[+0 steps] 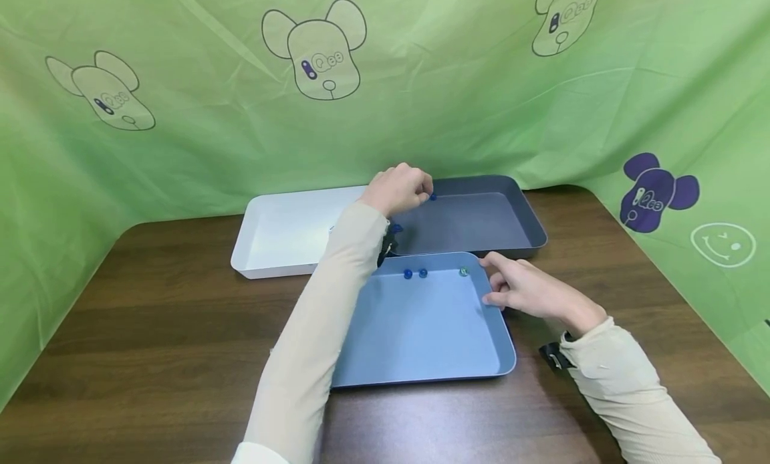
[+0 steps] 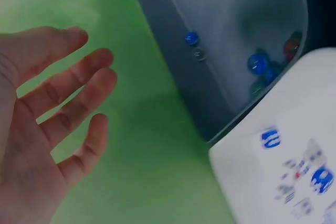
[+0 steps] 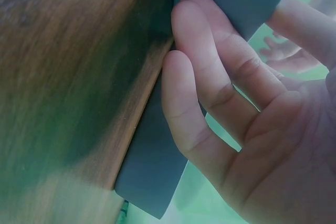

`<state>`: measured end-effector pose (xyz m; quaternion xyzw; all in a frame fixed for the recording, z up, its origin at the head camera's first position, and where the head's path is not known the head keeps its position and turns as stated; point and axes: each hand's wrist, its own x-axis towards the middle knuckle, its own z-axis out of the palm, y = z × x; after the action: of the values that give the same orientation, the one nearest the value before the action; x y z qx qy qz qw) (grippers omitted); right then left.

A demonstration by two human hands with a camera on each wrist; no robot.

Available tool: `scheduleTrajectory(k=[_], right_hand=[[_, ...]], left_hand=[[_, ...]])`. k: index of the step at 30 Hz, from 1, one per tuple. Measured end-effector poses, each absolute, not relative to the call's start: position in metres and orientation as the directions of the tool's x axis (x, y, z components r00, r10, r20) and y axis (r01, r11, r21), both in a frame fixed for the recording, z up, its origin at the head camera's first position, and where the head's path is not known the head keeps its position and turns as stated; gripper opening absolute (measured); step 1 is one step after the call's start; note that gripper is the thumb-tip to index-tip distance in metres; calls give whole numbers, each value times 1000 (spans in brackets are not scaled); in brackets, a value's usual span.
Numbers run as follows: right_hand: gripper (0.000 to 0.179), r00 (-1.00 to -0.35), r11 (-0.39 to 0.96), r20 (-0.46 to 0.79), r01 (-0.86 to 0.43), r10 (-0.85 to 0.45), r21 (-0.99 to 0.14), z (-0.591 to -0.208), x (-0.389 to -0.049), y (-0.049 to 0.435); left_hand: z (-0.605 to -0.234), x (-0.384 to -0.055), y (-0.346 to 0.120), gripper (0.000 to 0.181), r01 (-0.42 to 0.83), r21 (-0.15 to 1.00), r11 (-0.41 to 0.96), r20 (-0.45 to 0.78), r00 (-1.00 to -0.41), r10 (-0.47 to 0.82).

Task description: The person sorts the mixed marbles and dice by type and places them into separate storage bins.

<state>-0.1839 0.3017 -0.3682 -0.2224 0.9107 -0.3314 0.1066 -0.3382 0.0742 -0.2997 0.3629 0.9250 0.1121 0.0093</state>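
Observation:
My left hand (image 1: 400,185) hovers over the back edge of a dark grey-blue tray (image 1: 481,216). In the left wrist view its fingers are loosely bent, apart, and hold nothing. Several glass marbles lie in that tray, among them a blue marble (image 2: 191,38) beside a clear marble (image 2: 199,54) and another blue marble (image 2: 257,63). My right hand (image 1: 529,287) grips the right wall of a lighter blue tray (image 1: 427,337), fingers (image 3: 191,35) along its outside and thumb at the rim. Two blue marbles (image 1: 415,273) and a greenish marble (image 1: 464,271) lie near this tray's far wall.
A white tray (image 1: 271,230) stands at the back left, partly hidden by my left forearm; small white pieces with blue markings (image 2: 322,180) show in it. All three trays stand close together on a dark wooden table (image 1: 150,343). A green printed cloth (image 1: 198,150) hangs behind.

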Motion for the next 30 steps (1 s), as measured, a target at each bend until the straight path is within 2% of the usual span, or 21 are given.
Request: scheduleTrajectory(k=[8, 18, 24, 30], right_hand=[[50, -882, 687, -57, -321, -467, -652, -367, -183, 302], [49, -880, 680, -49, -328, -472, -656, -367, -184, 301], [49, -882, 682, -55, -321, -468, -657, -367, -184, 301], [50, -878, 675, -49, -329, -476, -660, -369, -183, 302]], left_hand=[[-293, -312, 64, 26, 768, 73, 637, 90, -641, 762], [-302, -294, 57, 25, 809, 22, 588, 122, -586, 801], [-308, -284, 54, 25, 817, 13, 576, 117, -574, 811], [-315, -276, 50, 26, 808, 26, 589, 111, -587, 802]])
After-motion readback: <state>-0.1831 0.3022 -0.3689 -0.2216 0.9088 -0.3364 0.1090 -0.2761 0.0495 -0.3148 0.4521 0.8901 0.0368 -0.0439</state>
